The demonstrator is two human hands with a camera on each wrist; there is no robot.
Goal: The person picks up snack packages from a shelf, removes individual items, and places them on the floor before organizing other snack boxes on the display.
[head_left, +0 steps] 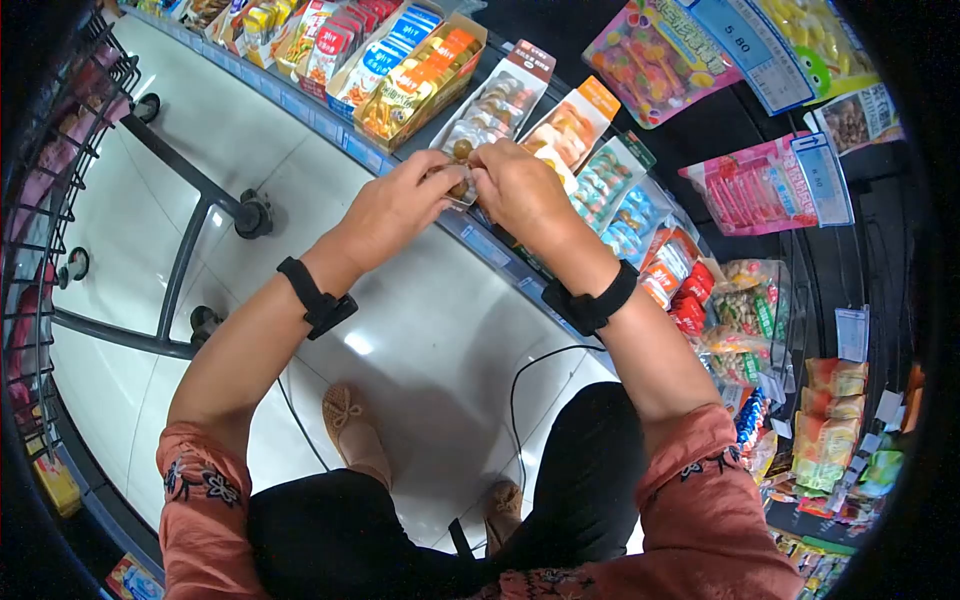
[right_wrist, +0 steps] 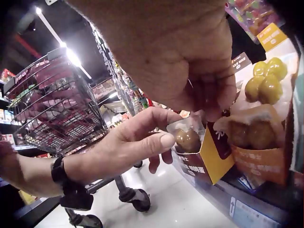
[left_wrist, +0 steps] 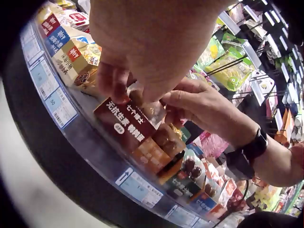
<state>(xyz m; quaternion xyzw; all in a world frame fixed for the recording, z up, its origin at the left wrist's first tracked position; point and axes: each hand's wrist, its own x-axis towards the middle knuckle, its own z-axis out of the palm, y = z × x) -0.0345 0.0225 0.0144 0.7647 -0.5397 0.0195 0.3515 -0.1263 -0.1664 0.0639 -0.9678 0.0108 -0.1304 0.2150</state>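
A dark brown display box point(left_wrist: 121, 124) of quail eggs stands at the shelf's front edge, its printed front panel facing outward. At its front end is a clear packet of brown quail eggs point(right_wrist: 187, 139). My left hand point(head_left: 405, 205) holds the packet from the left, thumb and index finger at its side. My right hand point(head_left: 522, 190) pinches the packet's upper part with curled fingertips, partly hidden behind the hand in the right wrist view. Both hands meet closely over the box. More packets point(head_left: 492, 105) lie behind them in the box.
An orange box point(right_wrist: 259, 161) of egg packets sits right beside the brown one. Further boxes of snacks point(head_left: 420, 85) line the shelf, with price labels point(left_wrist: 140, 187) along its edge. Bagged sweets point(head_left: 750, 185) hang behind. A wire shopping cart point(right_wrist: 52, 102) stands at left.
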